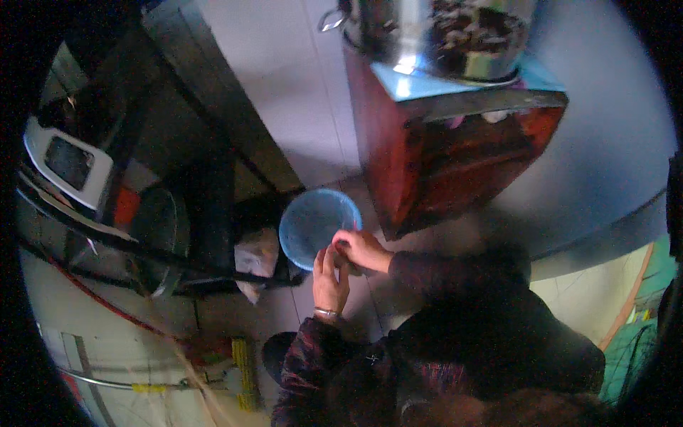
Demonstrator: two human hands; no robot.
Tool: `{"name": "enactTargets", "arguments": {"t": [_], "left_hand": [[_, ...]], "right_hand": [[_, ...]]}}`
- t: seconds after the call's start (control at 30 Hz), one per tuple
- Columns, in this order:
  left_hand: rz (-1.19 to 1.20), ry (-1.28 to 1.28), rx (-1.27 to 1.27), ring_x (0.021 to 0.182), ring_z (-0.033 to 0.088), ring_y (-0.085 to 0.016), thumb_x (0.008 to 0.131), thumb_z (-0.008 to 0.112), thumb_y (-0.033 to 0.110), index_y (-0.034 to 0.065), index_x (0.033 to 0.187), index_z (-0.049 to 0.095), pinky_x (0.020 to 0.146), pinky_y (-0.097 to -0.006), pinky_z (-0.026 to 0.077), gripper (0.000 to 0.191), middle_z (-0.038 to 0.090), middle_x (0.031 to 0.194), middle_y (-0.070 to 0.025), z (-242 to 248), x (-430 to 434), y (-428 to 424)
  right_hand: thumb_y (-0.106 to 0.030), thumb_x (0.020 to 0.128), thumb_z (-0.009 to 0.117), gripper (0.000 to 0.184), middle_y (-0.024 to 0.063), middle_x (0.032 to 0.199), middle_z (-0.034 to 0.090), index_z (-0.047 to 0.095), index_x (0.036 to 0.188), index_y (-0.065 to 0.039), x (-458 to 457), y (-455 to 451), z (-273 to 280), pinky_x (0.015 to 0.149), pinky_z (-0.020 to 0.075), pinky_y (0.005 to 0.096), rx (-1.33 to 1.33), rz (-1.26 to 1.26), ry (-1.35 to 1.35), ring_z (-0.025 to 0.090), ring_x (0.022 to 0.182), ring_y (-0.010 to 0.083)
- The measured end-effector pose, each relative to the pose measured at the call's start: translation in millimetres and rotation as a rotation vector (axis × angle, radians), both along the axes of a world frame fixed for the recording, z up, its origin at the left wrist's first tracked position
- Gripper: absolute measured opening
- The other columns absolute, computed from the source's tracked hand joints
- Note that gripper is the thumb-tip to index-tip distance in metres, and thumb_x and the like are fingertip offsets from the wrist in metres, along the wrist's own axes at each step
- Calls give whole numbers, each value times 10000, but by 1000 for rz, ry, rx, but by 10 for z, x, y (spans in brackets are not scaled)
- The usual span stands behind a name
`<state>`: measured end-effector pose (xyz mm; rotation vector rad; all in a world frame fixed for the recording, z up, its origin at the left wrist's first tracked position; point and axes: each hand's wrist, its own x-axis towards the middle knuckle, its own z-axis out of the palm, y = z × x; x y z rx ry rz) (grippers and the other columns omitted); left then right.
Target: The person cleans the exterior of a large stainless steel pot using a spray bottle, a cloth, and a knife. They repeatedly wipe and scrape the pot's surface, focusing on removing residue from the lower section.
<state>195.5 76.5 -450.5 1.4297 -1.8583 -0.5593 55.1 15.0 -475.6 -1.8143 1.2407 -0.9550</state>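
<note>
My left hand [329,288], with a metal bracelet at the wrist, reaches forward with its fingers extended. Its fingertips meet those of my right hand [364,250], whose thumb and fingers curl together. Whatever may lie between the fingertips is too small and blurred to make out. Both hands are over the near right rim of a round blue plastic bucket [285,221] standing on the floor. The bucket's inside looks dim, and its contents cannot be told.
A reddish-brown wooden cabinet [384,160] stands beyond my right hand, bearing a shiny metal pot [405,32] with a ring handle. Left of the bucket are a plastic bag [256,256] and a black metal rack [213,269]. Grey tiles [304,299] cover the floor.
</note>
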Motion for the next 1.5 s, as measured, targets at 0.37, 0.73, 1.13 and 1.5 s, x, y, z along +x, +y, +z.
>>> {"name": "enactTargets", "arguments": {"t": [0.37, 0.73, 1.13, 1.5], "left_hand": [[-157, 71, -453, 1154, 431, -387, 817, 563, 48, 9, 1270, 432, 980, -404, 354, 473, 433, 1243, -243, 1466, -699, -307], [-133, 203, -630, 1052, 532, -330, 829, 532, 34, 8, 1143, 528, 893, -369, 432, 315, 542, 1148, -182, 2442, -1085, -1246], [-431, -170, -873, 921, 575, -340, 803, 581, 74, 24, 961, 620, 798, -390, 465, 171, 603, 1020, -159, 2714, -1315, -1355], [-460, -147, -766, 954, 554, -341, 814, 549, 67, 20, 947, 599, 818, -392, 461, 150, 582, 1014, -160, 2754, -1320, -1380]], "right_hand": [[-240, 836, 644, 195, 32, 830, 636, 620, 881, -52, -1001, 421, 1730, 640, 478, 269, 348, 5, -650, 582, 725, 115], [-25, 833, 577, 160, 43, 931, 582, 535, 981, -71, -2203, 591, 2885, 714, 518, 332, -528, -387, -649, 593, 851, 146], [-136, 806, 483, 163, 83, 958, 587, 535, 942, -62, -1588, 49, 3020, 860, 441, 328, -1161, -373, 760, 538, 973, 242], [-34, 788, 468, 177, 116, 860, 631, 603, 887, -92, -2528, 115, 3013, 702, 483, 401, -973, -493, 537, 587, 804, 319]]}}
